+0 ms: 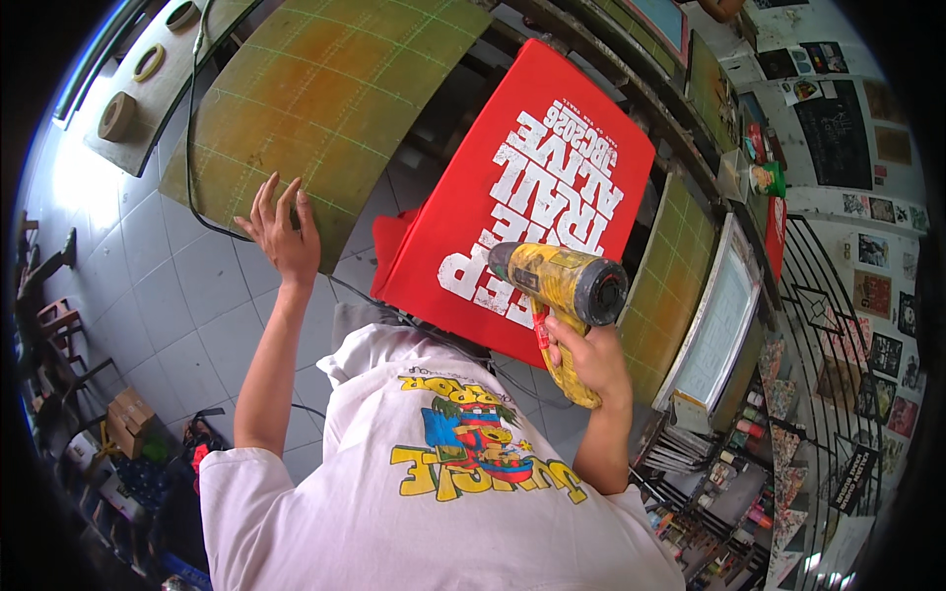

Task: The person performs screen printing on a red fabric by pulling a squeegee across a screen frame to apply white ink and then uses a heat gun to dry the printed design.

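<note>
A: Specify the surface at 12 o'clock.
B: Cloth: matt, smooth. Print on it: matt, cracked, rough-looking.
A: Heat gun, 3 o'clock?
B: Plastic casing, scuffed.
A: Board, 11 o'clock?
B: Smooth, slight sheen, stained; base material indeterminable.
A: Remaining surfaces?
B: Floor, 9 o'clock: glossy tile. Carton, 8 o'clock: matt cardboard. Shirt, 6 o'clock: matt, creased fabric.

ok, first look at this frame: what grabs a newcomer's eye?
The bright red fabric with big white lettering, just right of centre. Then the yellow heat gun over its lower part, gripped in the right hand. Left of the fabric, the spread left hand is at the lower edge of a grid-lined, yellow-green board.
</note>
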The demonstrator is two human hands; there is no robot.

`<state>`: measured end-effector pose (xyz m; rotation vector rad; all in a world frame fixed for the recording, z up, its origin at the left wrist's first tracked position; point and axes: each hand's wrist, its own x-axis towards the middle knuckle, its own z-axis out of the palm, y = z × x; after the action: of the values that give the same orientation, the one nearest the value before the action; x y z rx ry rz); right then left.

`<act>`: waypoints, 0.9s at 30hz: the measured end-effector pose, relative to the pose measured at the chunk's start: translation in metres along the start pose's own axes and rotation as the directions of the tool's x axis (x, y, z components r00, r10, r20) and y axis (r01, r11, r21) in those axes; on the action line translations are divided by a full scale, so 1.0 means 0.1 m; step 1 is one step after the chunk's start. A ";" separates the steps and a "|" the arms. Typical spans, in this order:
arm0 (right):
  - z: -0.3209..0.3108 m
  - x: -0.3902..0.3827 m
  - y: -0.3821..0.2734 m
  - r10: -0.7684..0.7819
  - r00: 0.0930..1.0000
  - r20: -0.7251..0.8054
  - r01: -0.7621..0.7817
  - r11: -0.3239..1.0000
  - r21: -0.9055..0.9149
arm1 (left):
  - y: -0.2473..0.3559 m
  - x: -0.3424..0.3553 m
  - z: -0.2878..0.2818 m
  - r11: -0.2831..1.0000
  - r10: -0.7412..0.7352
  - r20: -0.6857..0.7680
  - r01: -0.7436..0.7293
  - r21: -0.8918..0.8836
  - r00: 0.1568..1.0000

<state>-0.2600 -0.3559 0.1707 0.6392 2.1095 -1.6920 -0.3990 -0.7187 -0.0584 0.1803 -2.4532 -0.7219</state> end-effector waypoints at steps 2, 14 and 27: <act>-0.02 -0.05 0.01 0.003 1.000 0.026 -0.003 1.000 0.002 | 0.01 0.00 0.00 1.000 -0.001 0.002 0.001 0.001 1.000; -0.03 0.11 -0.01 -0.021 0.999 0.030 0.019 0.998 0.065 | 0.00 0.00 0.00 1.000 0.011 0.006 -0.011 0.006 1.000; -0.08 0.26 -0.12 -0.005 0.999 0.049 0.004 1.000 0.025 | -0.01 0.00 0.01 0.999 -0.031 -0.028 0.030 -0.025 0.999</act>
<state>-0.2882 -0.3466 0.1679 0.5947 2.0606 -1.7210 -0.3997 -0.7192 -0.0593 0.2171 -2.4188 -0.7573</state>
